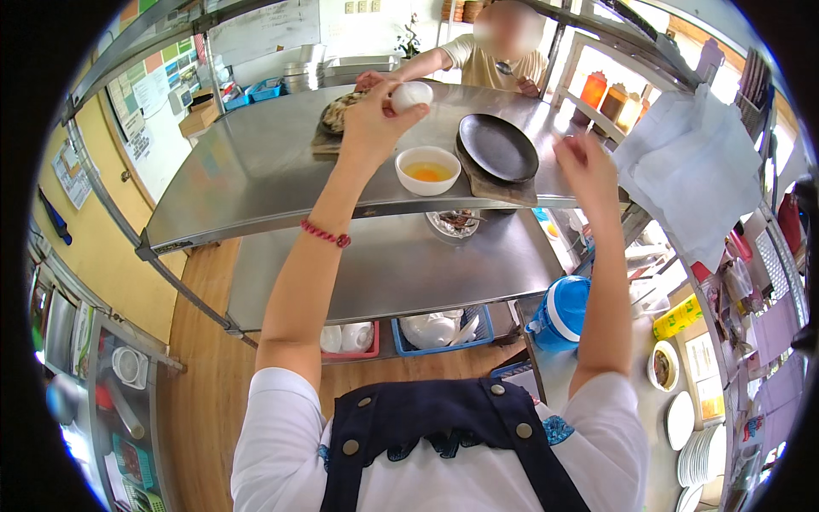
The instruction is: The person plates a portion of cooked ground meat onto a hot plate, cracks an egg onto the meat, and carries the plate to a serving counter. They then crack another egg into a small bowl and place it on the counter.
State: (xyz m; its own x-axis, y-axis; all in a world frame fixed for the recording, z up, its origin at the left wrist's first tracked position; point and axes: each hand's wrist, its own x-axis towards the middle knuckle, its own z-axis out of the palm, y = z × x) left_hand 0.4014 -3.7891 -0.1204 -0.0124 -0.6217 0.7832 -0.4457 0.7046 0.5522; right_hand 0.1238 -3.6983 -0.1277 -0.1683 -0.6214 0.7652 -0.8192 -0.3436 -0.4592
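Observation:
My left hand is raised over the steel shelf and grips a white egg between thumb and fingers. Below and to its right stands a white bowl with a raw egg yolk and egg white in it. A black oval sizzling plate on a wooden base rests right of the bowl. My right hand, slightly blurred, is held in the air right of that plate, its fingers curled; whether something small is in it I cannot tell. Partly behind my left hand, a second sizzling plate holds chopped food on a wooden base.
Across the shelf a person holds a spoon and reaches towards the food plate. Sauce bottles and hanging white sheets are at the right. A foil-lined bowl sits on the lower shelf, near a blue water jug.

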